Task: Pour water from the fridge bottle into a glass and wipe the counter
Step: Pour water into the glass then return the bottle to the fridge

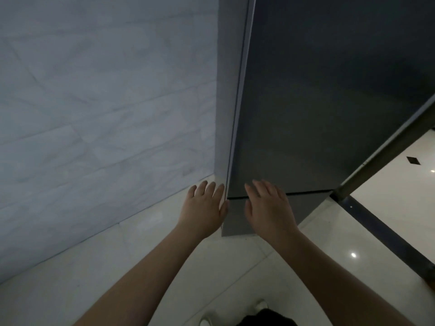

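A tall dark grey fridge fills the upper right, its doors closed, with a thin seam across the lower front. My left hand is stretched out with straight fingers beside the fridge's left front edge, thumb close to that edge. My right hand is flat with spread fingers in front of the fridge's lower front, over the seam; contact is unclear. Both hands hold nothing. No bottle, glass or cloth is in view.
A pale marbled tile wall runs along the left and meets the fridge's side. The glossy white floor lies below. A dark door frame and dark threshold strip stand at the right. My shoes show at the bottom.
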{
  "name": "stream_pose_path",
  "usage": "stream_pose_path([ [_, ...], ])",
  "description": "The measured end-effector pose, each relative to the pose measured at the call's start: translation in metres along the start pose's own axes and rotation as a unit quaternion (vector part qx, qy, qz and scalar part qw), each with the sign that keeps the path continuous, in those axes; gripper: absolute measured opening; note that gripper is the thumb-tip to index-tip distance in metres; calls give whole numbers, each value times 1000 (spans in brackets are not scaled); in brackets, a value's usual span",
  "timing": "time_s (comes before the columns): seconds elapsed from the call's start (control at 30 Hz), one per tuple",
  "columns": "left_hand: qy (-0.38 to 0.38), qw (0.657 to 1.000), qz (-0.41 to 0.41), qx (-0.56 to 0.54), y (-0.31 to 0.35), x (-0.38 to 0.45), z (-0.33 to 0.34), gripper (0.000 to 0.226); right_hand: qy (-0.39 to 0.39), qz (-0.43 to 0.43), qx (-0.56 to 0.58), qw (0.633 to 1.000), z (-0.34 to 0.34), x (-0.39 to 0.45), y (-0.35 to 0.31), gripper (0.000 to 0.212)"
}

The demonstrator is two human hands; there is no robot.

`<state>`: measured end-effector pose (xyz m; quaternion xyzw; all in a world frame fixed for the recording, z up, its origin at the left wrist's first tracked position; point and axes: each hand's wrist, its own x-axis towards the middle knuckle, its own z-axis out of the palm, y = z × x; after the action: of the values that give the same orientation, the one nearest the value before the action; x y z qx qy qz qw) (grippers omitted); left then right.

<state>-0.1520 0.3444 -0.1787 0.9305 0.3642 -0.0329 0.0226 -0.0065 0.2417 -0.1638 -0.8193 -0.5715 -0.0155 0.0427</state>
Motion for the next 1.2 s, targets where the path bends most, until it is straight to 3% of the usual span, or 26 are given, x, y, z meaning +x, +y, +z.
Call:
stream_pose_path([
  [0.2,-5,999,-43,2,3,46,3,62,-25,-80,-35,996,6,51,19,49],
  [0.43,-10,996,-86,-21,21,87,15,67,29,-188,-47,981,5,107,42,53],
  [0.57,-21,994,-106,-29,24,105,23,72,72,-273,-95,955,-2,136,51,63],
  [0.67,-27,993,-117,-20,25,109,30,73,120,-323,-190,919,-18,157,48,53],
  [0.8,-19,991,-134,-22,27,109,35,72,122,-304,-358,874,-43,185,35,57],
  [0.97,-17,989,-145,-28,27,103,42,71,108,-269,-478,829,-63,205,23,51],
  [1.1,-18,989,-148,-22,24,99,43,70,89,-283,-482,824,-68,203,18,37],
  [1.2,-4,990,-139,-16,24,98,44,69,109,-290,-462,831,-68,201,23,40],
])
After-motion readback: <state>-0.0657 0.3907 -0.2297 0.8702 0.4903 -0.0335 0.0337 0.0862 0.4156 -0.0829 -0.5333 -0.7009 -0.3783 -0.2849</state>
